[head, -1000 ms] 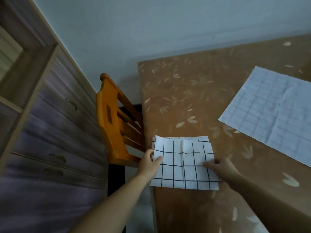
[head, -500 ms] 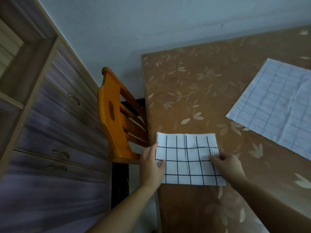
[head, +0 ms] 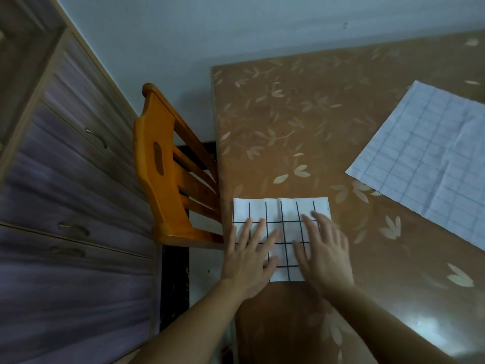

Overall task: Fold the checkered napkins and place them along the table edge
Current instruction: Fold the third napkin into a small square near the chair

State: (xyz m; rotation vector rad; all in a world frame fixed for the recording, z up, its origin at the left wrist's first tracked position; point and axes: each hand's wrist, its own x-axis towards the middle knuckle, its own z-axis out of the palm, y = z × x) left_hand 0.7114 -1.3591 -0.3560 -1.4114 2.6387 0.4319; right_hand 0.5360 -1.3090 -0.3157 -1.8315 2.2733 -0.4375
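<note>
A folded white napkin with black grid lines [head: 282,211] lies flat at the left edge of the brown leaf-patterned table [head: 301,122]. My left hand [head: 249,256] presses on its left half with straight, spread fingers. My right hand [head: 322,248] lies flat on its right half, fingers straight. A second checkered napkin [head: 430,164] lies unfolded and creased on the table at the right, apart from both hands.
An orange wooden chair [head: 165,174] stands against the table's left edge, just left of the folded napkin. Wooden drawers and shelves [head: 65,193] fill the left side. A pale wall runs behind the table.
Both hands have let go of the napkin's side edges and moved onto its top, now pressing it flat. The napkin lies squarer to the table's left edge.
</note>
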